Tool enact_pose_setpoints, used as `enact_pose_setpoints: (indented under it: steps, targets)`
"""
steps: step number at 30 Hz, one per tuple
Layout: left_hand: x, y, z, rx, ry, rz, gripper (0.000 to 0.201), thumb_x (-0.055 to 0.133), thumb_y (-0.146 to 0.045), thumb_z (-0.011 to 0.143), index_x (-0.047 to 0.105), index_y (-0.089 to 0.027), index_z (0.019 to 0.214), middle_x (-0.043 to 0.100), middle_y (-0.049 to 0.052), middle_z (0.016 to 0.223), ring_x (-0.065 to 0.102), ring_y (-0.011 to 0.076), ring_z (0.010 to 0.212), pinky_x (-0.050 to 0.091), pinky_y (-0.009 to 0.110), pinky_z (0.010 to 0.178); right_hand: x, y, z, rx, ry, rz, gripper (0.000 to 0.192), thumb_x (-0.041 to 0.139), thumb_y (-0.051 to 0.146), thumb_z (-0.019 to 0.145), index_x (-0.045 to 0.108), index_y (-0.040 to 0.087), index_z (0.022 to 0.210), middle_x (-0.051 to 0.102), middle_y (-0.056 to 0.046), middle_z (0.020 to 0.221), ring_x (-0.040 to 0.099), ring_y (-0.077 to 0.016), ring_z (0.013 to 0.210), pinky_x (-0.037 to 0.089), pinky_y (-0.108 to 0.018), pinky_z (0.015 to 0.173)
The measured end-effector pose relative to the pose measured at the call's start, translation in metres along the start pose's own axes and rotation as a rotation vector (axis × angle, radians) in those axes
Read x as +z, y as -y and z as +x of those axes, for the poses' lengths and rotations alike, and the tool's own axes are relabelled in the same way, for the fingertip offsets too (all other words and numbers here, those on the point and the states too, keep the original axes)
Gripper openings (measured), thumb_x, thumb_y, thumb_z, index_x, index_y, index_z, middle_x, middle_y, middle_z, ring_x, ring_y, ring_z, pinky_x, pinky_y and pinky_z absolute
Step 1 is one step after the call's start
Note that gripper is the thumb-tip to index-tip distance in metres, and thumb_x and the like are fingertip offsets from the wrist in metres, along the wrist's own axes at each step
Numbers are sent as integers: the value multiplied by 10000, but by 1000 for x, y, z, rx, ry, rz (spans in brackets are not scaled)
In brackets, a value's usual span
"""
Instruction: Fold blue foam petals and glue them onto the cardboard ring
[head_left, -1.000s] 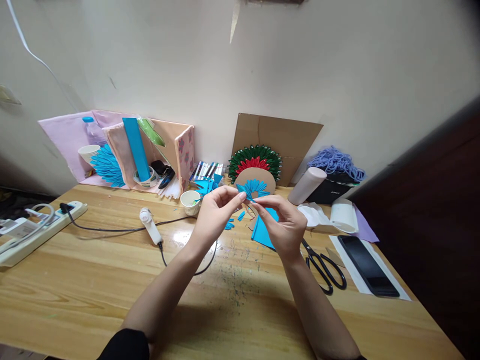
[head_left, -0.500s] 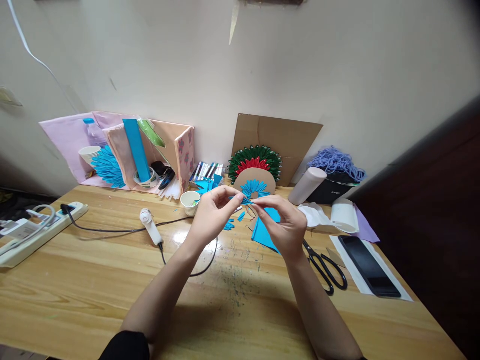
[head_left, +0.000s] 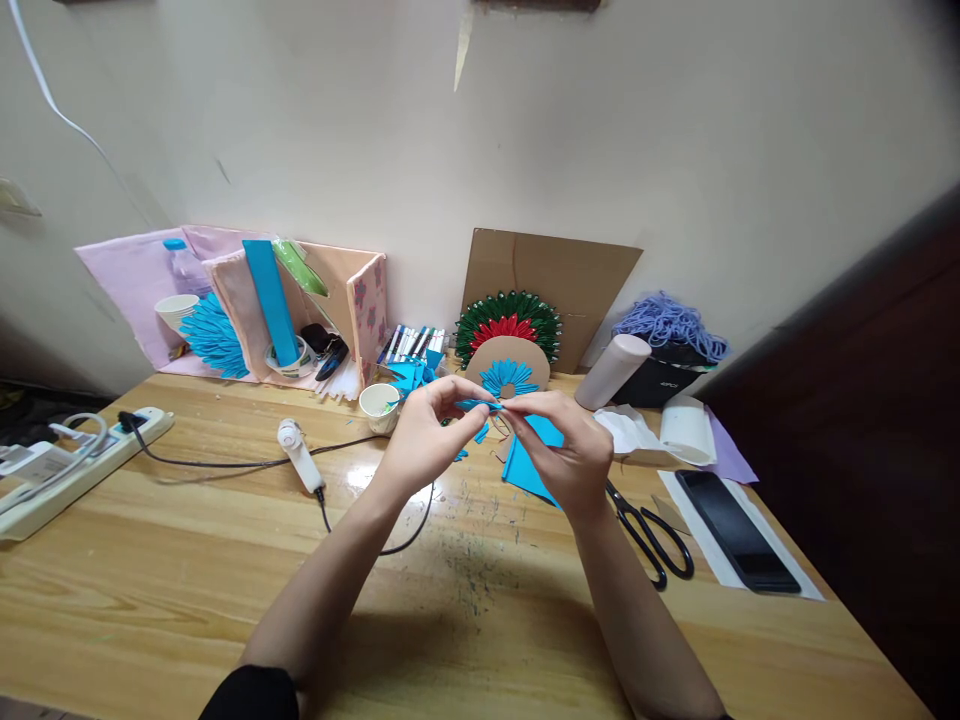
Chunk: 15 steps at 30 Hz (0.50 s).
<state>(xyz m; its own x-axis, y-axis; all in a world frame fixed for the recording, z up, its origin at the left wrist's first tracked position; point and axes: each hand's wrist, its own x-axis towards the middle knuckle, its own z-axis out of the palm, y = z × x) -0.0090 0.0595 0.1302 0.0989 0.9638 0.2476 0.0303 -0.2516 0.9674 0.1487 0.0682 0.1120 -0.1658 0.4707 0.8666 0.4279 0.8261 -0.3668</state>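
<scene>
Between my fingertips is a small blue petal-shaped piece [head_left: 474, 405], pinched at both ends above the table. My left hand [head_left: 429, 432] grips its left part, and my right hand [head_left: 568, 445] pinches its right tip. Just behind stands a round cardboard disc [head_left: 491, 352] with blue petals [head_left: 510, 378] arranged around a small hole. Below my right hand lies a flat blue sheet [head_left: 529, 465]. A few loose blue petals [head_left: 481, 434] rest under my left fingers, partly hidden.
Left of my hands are a paper cup [head_left: 380, 408], a white corded tool [head_left: 300, 455] and a power strip [head_left: 90, 475]. Black-handled scissors [head_left: 652, 535] and a phone [head_left: 739, 530] lie right. Behind stand a green-and-red petal disc [head_left: 506, 318], cardboard [head_left: 585, 270] and a pink organizer [head_left: 367, 310].
The blue piece has turned and now lies more level between my fingertips. My left fingers have shifted slightly, hiding more of the loose petals below.
</scene>
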Motion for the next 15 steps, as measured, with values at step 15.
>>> enact_pose_setpoints:
  steps: [15]
  targets:
    - [-2, -1, 3, -76, -11, 19, 51, 588, -197, 697, 597, -151, 716, 622, 17, 735, 573, 121, 706, 455, 246, 667, 1, -7, -4, -154, 79, -57, 294, 614, 40, 760, 618, 222, 990, 683, -51, 857, 634, -163, 787, 538, -311, 701]
